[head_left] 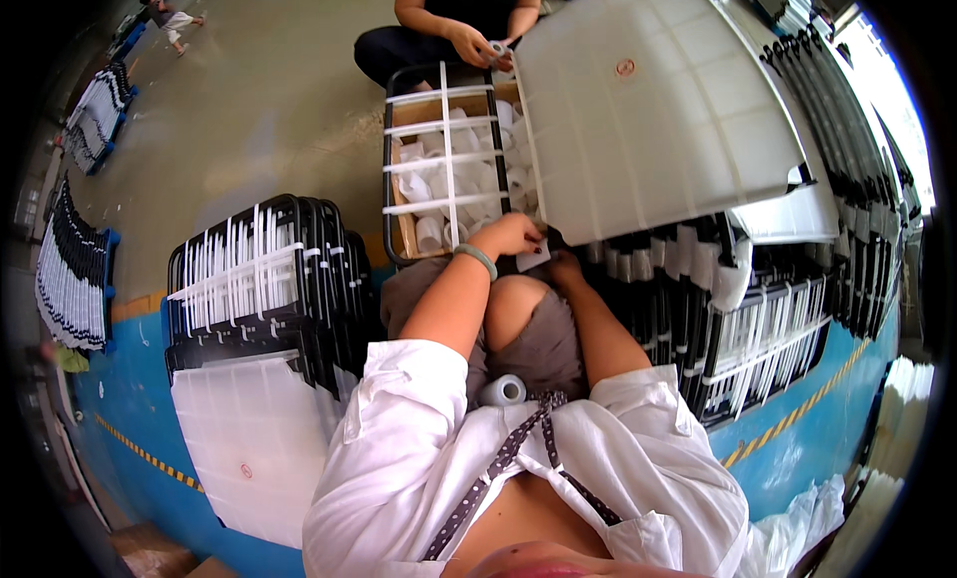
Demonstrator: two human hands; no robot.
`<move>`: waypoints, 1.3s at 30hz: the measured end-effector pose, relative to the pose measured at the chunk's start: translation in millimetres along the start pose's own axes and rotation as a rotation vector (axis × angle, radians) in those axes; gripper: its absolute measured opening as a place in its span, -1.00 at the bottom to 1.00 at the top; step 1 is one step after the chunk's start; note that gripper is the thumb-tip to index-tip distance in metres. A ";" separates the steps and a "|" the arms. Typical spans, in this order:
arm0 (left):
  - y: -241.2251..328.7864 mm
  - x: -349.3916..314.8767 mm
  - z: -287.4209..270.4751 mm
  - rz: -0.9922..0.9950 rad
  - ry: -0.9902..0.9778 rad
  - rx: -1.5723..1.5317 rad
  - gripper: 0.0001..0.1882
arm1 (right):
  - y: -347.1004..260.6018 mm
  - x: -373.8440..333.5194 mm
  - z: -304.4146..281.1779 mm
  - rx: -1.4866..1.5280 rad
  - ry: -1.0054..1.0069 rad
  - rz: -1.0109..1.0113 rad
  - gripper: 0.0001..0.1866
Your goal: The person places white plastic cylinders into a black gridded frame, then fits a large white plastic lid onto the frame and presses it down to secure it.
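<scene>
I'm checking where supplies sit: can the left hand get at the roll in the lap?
Probably yes: the roll lies uncovered on the near side of the knee, though the left hand is at a white piece.

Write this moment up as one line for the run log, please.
Left hand: touching white piece | right hand: near white panel, grip unclear | ahead: black strapped frame, box of white rolls | co-worker's hand: holding roll

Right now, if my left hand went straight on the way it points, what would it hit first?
Beyond the small white piece it touches, your left hand would probably meet the near left corner of the large whitish panel; depth there is unclear.
</scene>
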State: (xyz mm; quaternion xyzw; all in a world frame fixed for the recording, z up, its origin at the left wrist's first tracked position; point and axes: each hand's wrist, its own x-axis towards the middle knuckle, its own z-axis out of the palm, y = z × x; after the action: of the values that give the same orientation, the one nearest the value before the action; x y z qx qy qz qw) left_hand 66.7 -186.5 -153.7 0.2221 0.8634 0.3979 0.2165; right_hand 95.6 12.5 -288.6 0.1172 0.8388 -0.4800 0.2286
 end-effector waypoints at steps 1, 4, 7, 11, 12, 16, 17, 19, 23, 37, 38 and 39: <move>-7.1 -3.2 0.1 -0.002 0.001 -0.006 -0.64 | -10.0 -6.0 4.9 0.047 -0.036 -0.017 -0.56; 8.0 -0.1 6.3 0.019 0.106 0.027 -0.59 | -5.8 -4.6 -0.1 0.003 -0.017 -0.021 -0.55; -12.8 -15.6 6.0 0.065 0.186 0.152 -0.58 | -45.1 -26.7 18.4 -0.140 -0.022 -0.038 -0.62; -3.4 -8.8 10.8 0.092 0.188 0.083 -0.52 | -33.1 -21.0 10.2 -0.003 -0.010 -0.130 -0.61; 5.0 -7.1 11.6 0.097 0.159 0.109 -0.53 | -30.1 -23.3 5.7 0.031 0.009 -0.132 -0.61; 4.2 -4.9 14.9 0.090 0.129 0.191 -0.57 | -39.5 -28.9 -1.3 -0.150 0.132 -0.167 -0.61; 4.8 -5.5 15.8 0.062 0.115 0.233 -0.58 | -40.6 -30.7 -2.2 -0.148 0.130 -0.155 -0.61; 4.9 -9.6 15.4 0.108 0.128 0.193 -0.61 | -44.1 -34.2 -2.8 -0.098 0.095 -0.161 -0.61; 7.9 -7.5 15.3 0.160 0.109 0.233 -0.62 | -35.6 -28.2 -5.8 -0.141 -0.030 -0.114 -0.59; 15.4 -7.2 21.4 0.137 0.237 0.387 -0.67 | -48.0 -39.1 -11.8 -0.470 -0.109 -0.167 -0.63; 13.1 -7.3 17.6 0.143 0.227 0.374 -0.71 | -56.3 -39.0 -12.2 -0.472 -0.124 -0.219 -0.64; 8.7 -8.0 17.5 0.133 0.253 0.338 -0.74 | -62.3 -37.8 -10.6 -0.473 -0.122 -0.241 -0.64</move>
State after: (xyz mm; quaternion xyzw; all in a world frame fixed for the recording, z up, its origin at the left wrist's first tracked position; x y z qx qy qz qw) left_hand 84.6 -175.5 -155.6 0.2599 0.9217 0.2854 0.0392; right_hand 99.6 -9.4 -218.4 -0.0694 0.9202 -0.3006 0.2409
